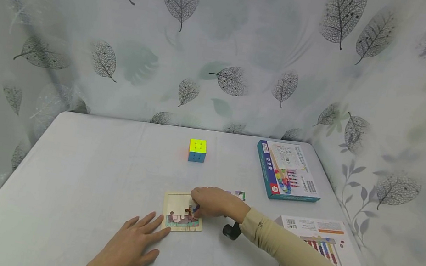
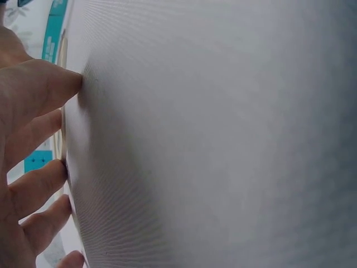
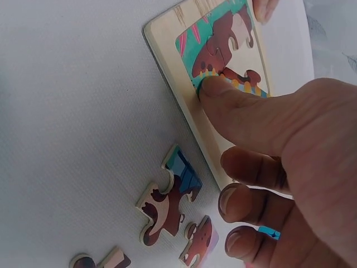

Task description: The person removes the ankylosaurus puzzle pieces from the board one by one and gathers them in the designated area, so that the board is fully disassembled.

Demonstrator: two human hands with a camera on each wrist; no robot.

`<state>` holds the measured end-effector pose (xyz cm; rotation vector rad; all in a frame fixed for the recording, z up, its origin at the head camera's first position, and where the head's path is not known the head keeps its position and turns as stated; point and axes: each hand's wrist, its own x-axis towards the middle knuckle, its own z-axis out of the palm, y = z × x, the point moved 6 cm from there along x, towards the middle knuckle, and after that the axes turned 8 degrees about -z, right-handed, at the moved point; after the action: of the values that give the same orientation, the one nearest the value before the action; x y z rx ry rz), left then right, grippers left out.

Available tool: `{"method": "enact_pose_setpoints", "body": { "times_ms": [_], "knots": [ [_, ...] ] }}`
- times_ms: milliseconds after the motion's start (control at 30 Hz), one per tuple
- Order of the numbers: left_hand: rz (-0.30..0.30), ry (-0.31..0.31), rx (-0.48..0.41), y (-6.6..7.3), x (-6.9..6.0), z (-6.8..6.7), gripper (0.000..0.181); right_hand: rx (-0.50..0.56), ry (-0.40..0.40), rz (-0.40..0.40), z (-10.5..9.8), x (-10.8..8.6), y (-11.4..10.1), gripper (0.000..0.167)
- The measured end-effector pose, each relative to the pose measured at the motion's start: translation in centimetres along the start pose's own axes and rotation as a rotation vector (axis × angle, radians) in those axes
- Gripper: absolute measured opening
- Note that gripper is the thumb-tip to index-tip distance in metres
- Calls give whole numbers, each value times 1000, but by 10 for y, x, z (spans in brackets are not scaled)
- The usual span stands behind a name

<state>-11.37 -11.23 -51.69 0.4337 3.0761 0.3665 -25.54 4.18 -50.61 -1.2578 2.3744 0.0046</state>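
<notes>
A wooden puzzle board [image 1: 181, 228] lies on the white table, its lower part filled with brown and teal pieces. My left hand [image 1: 130, 245] rests with spread fingers at the board's left edge; the left wrist view shows the same hand [image 2: 33, 128] side-on. Over the board's right side is my right hand [image 1: 213, 203]. In the right wrist view the right hand [image 3: 290, 139] has its thumb on a puzzle piece [image 3: 245, 86] with a blue and yellow edge, inside the frame [image 3: 167, 47]; the index fingertip is hidden. Loose pieces [image 3: 167, 206] lie beside the board.
A cube [image 1: 197, 150] with a yellow top stands behind the board. A teal-edged box [image 1: 290, 171] lies at the back right, a white box [image 1: 326, 239] nearer on the right, partly behind the right sleeve. A black object [image 1: 232, 231] is beside the right wrist.
</notes>
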Motion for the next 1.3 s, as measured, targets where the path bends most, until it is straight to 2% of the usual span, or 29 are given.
{"method": "enact_pose_setpoints", "body": {
  "times_ms": [200, 567, 667, 800, 900, 1300],
  "knots": [
    [-2, -3, 1, 1, 0, 1, 50, 45, 4, -13, -3, -2, 1, 19],
    [-14, -37, -18, 1, 0, 2, 50, 207, 64, -122, -5, -6, 9, 9],
    [-13, -35, -24, 0, 0, 2, 50, 249, 68, -114, -8, -9, 12, 4],
    [-7, -22, -30, 0, 0, 1, 50, 300, 76, -105, -16, -15, 17, 22],
    [-5, -12, -28, 0, 0, 0, 50, 293, 82, -121, -20, -20, 22, 29],
    [-1, -1, -18, 0, -1, 0, 50, 240, 92, -120, -29, -54, 48, 26]
  ]
}}
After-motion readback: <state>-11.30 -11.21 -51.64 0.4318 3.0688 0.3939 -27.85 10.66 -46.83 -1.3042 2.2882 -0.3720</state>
